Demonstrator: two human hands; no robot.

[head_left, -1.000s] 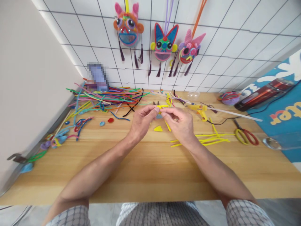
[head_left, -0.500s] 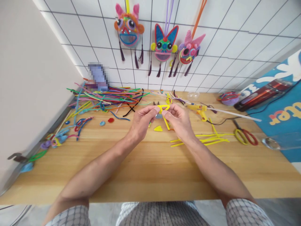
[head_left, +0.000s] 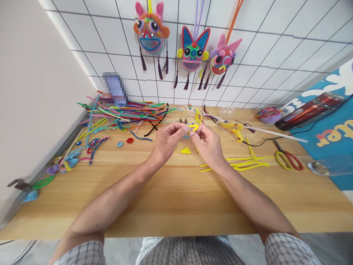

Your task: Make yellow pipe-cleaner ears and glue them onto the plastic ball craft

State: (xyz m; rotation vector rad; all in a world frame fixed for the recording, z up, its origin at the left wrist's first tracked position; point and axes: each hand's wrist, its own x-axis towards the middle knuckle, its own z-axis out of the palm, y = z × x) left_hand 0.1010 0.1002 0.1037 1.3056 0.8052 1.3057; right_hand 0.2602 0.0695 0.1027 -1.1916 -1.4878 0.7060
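Yellow fuzzy craft stem (head_left: pixel 195 127), folded into a narrow loop: we find it between our two hands, over the middle of the pale wooden table (head_left: pixel 182 198), nearer the far edge than the near one. Our left hand (head_left: pixel 167 141) pinches its left end between thumb and fingers; our right hand (head_left: pixel 209 143) grips it from the other side, thumb toward us. We see a short yellow length just below the right hand, but cannot tell whether it belongs to the same piece.

Under the hands, on the wood, we note a flat yellow triangular piece (head_left: pixel 185 150). Beyond the fingertips, toward the far edge, two dark pointed tips (head_left: pixel 183 121) show; the rest is hidden from us.

Toward the right edge we record several loose straight yellow stems (head_left: pixel 249 158), crossing one another, and scissors with one yellow and one red handle (head_left: pixel 294 162) beside their ends. Behind these, a yellow glue gun (head_left: pixel 234 129). By the far left corner we log a tangled heap of many-coloured fuzzy stems (head_left: pixel 129 112); nearer us lie a small red disc (head_left: pixel 129 140) and a light-blue lump (head_left: pixel 119 144), close together.
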